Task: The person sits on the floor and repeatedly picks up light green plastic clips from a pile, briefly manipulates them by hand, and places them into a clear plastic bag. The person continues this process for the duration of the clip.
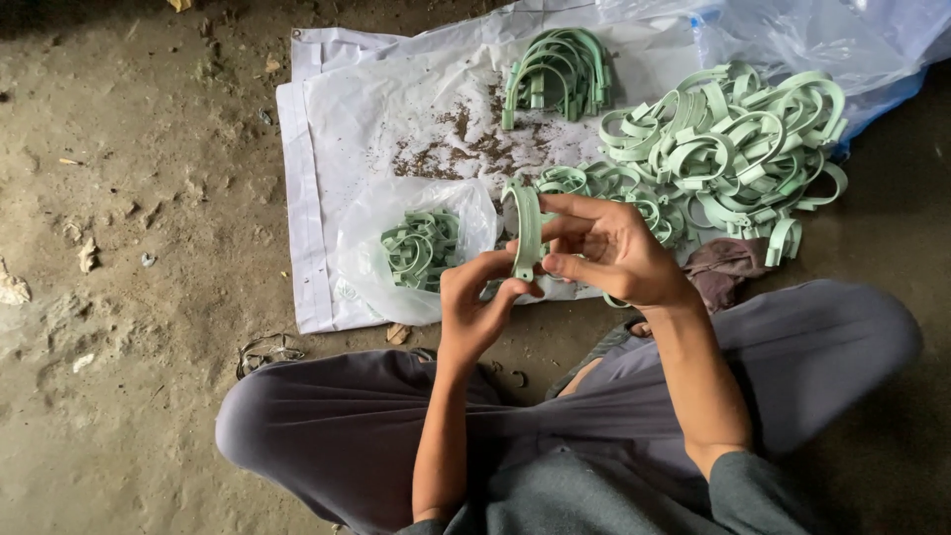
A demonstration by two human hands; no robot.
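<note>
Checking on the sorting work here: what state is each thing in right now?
Green clip: held upright between both hands.
Left hand: pinching the clip's lower end.
Right hand: fingers closed on the clip's side.
Loose pile of clips: tangled, on the white sheet.
Stacked clips: nested together.
Clear bag: open, a few clips inside.

The clear plastic bag [792,40] runs past the top edge.
</note>
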